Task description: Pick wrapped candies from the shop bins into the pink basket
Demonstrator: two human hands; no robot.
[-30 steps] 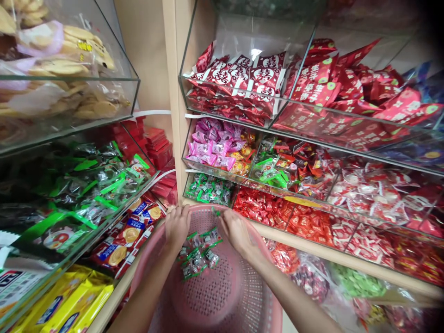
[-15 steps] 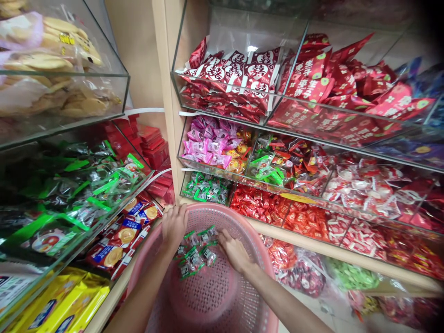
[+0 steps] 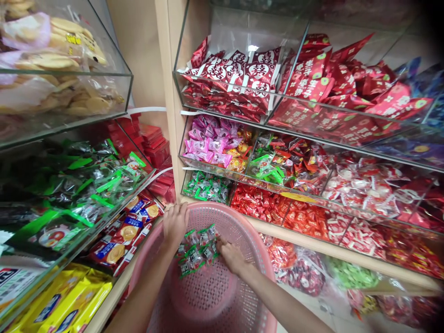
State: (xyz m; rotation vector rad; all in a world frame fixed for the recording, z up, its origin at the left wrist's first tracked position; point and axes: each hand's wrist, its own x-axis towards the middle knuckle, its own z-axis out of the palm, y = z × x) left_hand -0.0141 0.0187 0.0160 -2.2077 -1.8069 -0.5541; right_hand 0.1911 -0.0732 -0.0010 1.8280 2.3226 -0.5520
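Note:
A pink perforated plastic basket (image 3: 248, 222) stands in front of me. My left hand (image 3: 176, 224) has its fingers over the far left part of the basket's rim and grips it. Inside the basket lie several small candy packets (image 3: 196, 254) with clear and green wrappers, grouped near the far wall. My right hand (image 3: 229, 254) is in the basket at the right edge of these packets. Its fingers are curled in, and whatever they may hold is hidden. Behind the rim, a shelf bin holds similar green candies (image 3: 207, 185).
Glass-fronted bins of red candies (image 3: 255, 203), purple candies (image 3: 208, 143) and large red bags (image 3: 239, 69) fill the shelf ahead. On the left, a glass shelf (image 3: 114, 210) juts out above blue-and-red biscuit packs (image 3: 121, 236) and yellow packs (image 3: 65, 298). Bagged candies (image 3: 305, 273) sit low at right.
My right hand's fingers have curled in more beside the candy packets, which have shifted very slightly. My left hand stays on the rim. The view has moved a little.

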